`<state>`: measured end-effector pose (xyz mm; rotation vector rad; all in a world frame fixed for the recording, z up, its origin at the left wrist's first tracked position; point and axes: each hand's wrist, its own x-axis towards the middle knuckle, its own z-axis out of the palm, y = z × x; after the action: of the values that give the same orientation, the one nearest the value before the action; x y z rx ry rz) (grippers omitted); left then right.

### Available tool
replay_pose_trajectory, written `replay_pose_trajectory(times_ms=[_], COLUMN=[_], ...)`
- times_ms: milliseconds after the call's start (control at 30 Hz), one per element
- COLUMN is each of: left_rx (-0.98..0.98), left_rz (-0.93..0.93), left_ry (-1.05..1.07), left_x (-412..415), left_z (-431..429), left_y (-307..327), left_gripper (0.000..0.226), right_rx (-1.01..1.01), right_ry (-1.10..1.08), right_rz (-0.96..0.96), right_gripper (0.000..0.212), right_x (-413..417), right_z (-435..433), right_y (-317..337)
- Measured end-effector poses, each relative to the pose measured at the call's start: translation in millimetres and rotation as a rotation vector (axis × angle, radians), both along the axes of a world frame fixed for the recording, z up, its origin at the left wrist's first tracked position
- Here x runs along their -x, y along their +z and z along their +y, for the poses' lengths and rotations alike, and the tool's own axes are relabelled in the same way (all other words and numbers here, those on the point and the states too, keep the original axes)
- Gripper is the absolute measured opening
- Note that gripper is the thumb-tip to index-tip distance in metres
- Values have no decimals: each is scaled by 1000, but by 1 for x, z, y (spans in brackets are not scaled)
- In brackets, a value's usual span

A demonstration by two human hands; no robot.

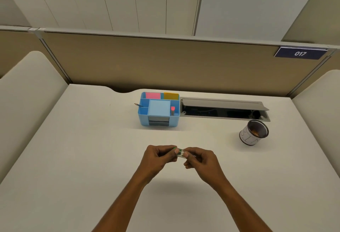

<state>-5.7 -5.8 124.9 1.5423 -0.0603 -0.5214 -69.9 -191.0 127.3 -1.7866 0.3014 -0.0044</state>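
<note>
Together, left hand and right hand pinching small green-and-clear piece, smooth white desk below.

Left hand and right hand meet, fingers curled

Organizer behind hands; cup right; cable tray behind cup.

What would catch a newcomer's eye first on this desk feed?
The left hand and right hand meet at the near centre of the desk, pinching a small green-and-clear item between them. Behind them stands a bright blue organiser with a pink pad and a yellow pad at its back. To the right stands a dark-rimmed cup.
</note>
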Motion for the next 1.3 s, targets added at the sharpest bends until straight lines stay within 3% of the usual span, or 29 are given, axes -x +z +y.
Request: replay_pose_trajectory(times_ms=[167,333,400,567,733,967,1300], left_rx=[-27,-231,-315,-627,-894,-1153,-1203], left_rz=[-11,-174,-251,-431,-459,-538,-510], left_ry=[142,308,353,208,66,-60,-97], left_x=[-28,-60,-73,-89,-99,-95,-91], left_z=[-1,-7,-3,12,20,28,27], left_y=[-13,-23,-32,-79,-124,-167,-178], left_gripper=[24,26,39,66,95,72,74], right_rx=[398,516,553,578,668,748,763], right_ry=[78,59,13,2,36,79,153], right_rz=[-131,-101,-89,-88,-48,-1,18], right_gripper=[28,32,35,37,36,37,39], right_x=[-38,-94,-124,-183,-221,-238,-243], right_z=[-2,6,10,18,22,22,30], right_y=[-15,-22,-23,-21,-24,-42,-55])
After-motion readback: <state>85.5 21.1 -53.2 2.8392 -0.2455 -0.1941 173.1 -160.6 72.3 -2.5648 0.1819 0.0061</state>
